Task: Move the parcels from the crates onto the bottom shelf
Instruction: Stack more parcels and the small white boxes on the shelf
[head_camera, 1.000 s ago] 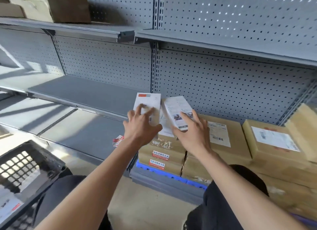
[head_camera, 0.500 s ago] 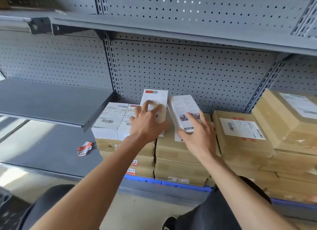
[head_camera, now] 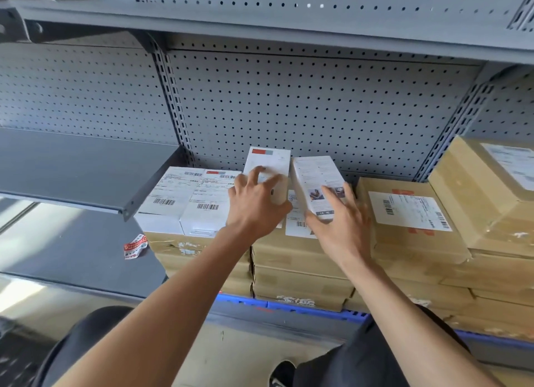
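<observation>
Far left: grey metal mid-height shelf [head_camera: 72, 167], bare, jutting out above the dark grey bottom shelf [head_camera: 72, 250]. Crumpled red-and-white sticker scrap [head_camera: 135, 246] lying loose on the bottom shelf, just left of the stacks.

Centre-left: two flat white cartons with barcode labels [head_camera: 187, 198] side by side atop a stack of brown cardboard parcels [head_camera: 202, 259]. Probably laid flat there to use the stack top as a level base.

Centre: left hand [head_camera: 254, 210], fingers spread and curved over the front of an upright white box with a red-and-grey stripe at its top [head_camera: 270, 162]; loosely closed around it, apparently steadying it on end against the perforated grey back panel [head_camera: 289, 103].

Right of that: right hand [head_camera: 342, 224], mostly open, fingers fanned along the lower edge of a tilted white box with printed text and a small picture [head_camera: 315, 178]; pressing more than gripping, likely nudging it upright beside its neighbour. Both boxes resting on the middle stack, touching or nearly so.

Right: tan cardboard parcels with white shipping labels [head_camera: 410, 213] stacked several deep, one larger box leaning at far right.

No crates in sight.
</observation>
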Tool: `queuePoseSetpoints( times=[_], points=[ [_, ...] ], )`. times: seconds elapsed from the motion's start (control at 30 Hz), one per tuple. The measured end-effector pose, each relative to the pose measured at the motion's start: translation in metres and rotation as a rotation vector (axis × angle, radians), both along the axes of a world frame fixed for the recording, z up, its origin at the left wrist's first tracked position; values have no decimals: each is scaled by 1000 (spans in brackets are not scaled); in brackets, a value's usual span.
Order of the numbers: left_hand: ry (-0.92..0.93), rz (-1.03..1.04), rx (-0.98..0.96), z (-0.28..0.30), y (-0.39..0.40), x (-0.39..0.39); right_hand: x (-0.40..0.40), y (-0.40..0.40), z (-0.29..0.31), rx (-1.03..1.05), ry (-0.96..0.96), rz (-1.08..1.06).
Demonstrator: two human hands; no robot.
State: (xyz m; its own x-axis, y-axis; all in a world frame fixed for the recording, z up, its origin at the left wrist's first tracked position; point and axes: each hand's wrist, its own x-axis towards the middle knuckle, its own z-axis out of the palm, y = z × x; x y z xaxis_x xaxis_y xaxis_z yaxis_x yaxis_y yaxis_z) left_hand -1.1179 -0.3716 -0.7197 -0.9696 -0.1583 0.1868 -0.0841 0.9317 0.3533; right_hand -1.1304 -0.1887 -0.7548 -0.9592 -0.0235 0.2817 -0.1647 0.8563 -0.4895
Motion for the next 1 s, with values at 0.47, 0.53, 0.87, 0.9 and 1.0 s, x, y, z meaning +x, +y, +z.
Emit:
queuePoseSetpoints(
  times=[0.47, 0.53, 0.87, 0.9, 1.0],
  points=[
    [-100, 45, -47, -33, -5, 2, 4, -6, -24, 76, -100, 11],
    [-109, 33, -79, -37, -5, 2, 4, -6, -25, 87, -109, 13],
    [-97, 4, -101, -40, -9, 6, 5, -7, -28, 105, -117, 0],
    [-90, 6, -91, -41, -9, 7, 6, -7, -28, 105, -119, -1],
    [-73, 25, -86, -41, -9, 8, 7, -10, -27, 104, -122, -5]
  ],
)
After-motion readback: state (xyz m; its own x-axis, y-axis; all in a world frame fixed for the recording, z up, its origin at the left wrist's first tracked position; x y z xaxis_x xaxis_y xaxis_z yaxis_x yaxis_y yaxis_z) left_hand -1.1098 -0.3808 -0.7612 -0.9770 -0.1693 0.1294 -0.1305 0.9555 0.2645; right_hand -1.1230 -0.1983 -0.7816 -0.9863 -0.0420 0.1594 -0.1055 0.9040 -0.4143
